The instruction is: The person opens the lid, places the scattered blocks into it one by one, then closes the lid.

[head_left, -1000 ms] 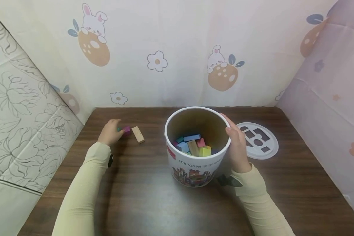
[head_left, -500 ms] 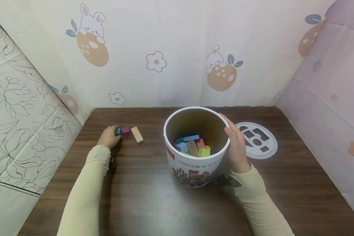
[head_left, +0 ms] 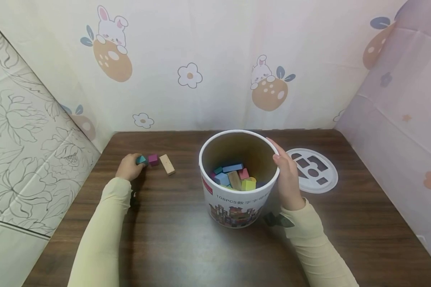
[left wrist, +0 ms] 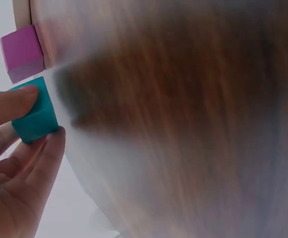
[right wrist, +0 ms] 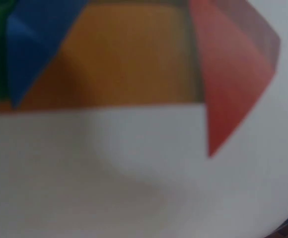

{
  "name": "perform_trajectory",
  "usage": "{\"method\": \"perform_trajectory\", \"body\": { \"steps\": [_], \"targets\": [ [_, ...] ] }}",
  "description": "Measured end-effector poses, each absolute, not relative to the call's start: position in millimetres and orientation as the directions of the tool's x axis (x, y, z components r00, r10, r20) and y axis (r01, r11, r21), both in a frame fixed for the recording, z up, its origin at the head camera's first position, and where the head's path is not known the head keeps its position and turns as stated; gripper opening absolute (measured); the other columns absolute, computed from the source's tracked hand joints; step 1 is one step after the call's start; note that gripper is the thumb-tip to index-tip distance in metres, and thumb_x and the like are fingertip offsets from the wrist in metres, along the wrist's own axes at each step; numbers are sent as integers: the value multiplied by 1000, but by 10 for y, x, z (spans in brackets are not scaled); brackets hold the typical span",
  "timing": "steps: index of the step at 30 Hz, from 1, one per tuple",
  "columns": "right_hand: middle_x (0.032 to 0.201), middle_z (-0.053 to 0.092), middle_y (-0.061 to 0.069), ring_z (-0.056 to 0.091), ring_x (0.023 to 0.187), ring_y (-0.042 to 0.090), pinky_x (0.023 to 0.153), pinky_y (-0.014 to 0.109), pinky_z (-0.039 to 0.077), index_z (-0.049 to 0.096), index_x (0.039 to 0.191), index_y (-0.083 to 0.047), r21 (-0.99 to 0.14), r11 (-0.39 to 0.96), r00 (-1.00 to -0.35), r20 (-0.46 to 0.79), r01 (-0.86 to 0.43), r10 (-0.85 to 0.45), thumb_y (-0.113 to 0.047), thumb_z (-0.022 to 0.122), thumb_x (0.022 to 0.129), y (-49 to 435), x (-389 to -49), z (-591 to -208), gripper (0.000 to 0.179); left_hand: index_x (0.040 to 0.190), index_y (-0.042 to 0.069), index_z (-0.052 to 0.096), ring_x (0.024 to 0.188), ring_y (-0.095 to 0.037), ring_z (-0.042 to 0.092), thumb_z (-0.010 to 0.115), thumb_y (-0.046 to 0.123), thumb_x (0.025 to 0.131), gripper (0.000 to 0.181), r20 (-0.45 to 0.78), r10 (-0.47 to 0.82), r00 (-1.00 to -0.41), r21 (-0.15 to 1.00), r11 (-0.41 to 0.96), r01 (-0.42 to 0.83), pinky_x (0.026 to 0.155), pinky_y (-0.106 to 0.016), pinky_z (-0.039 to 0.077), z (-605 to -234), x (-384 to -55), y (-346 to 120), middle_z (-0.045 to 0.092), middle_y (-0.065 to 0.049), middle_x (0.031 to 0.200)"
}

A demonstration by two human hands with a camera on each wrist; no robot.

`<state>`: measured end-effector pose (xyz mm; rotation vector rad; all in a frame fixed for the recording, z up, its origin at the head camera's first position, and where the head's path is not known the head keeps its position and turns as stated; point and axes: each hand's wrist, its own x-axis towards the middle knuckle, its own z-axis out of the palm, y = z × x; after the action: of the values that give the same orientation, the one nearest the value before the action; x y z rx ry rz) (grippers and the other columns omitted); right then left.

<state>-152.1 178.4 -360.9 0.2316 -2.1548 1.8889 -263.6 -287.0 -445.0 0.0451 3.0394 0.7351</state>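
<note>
My left hand [head_left: 129,167] pinches a teal block [left wrist: 37,115] between thumb and fingers at the table's left side; in the left wrist view the thumb lies across its top. Just beyond it sits a purple cube [head_left: 153,160], a small gap apart from the teal one. A plain wooden block [head_left: 167,164] lies to the right of the cube. At the centre stands a white bucket [head_left: 237,203] with colored blocks [head_left: 235,180] inside. My right hand [head_left: 289,179] grips the bucket's right side at the rim. Only the bucket's printed wall [right wrist: 129,163] fills the right wrist view.
A white lid [head_left: 317,179] with shaped cutouts lies flat right of the bucket, behind my right hand. The dark wooden table [head_left: 186,247] meets a patterned curtain [head_left: 222,99] at the back and walls on both sides.
My left hand has closed on the teal block and drawn it slightly left, away from the purple cube, and the block is turned. The right hand and bucket stay in place.
</note>
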Motion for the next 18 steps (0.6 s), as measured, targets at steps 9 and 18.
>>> {"method": "perform_trajectory", "body": {
  "steps": [9,18],
  "targets": [
    [148,49,2,47,131,18,108,42,41,47,146,-19,-949,130,-954,296,-287,52,-29,31,102,1786,-1526,-3607,47,136,-15,45,115,-48,50,50,14,98,48,73,-2,-997,547,836,39,101,-61,42,-4351,-2593,-2905,51,-37,127],
    [148,49,2,47,130,17,108,43,41,47,146,-20,-951,116,-955,293,-286,47,-32,33,103,1790,-1524,-3618,47,125,-10,55,99,-34,47,50,14,98,36,184,31,-983,587,798,135,89,-51,42,-4119,-2594,-2760,54,-26,109]
  ]
}}
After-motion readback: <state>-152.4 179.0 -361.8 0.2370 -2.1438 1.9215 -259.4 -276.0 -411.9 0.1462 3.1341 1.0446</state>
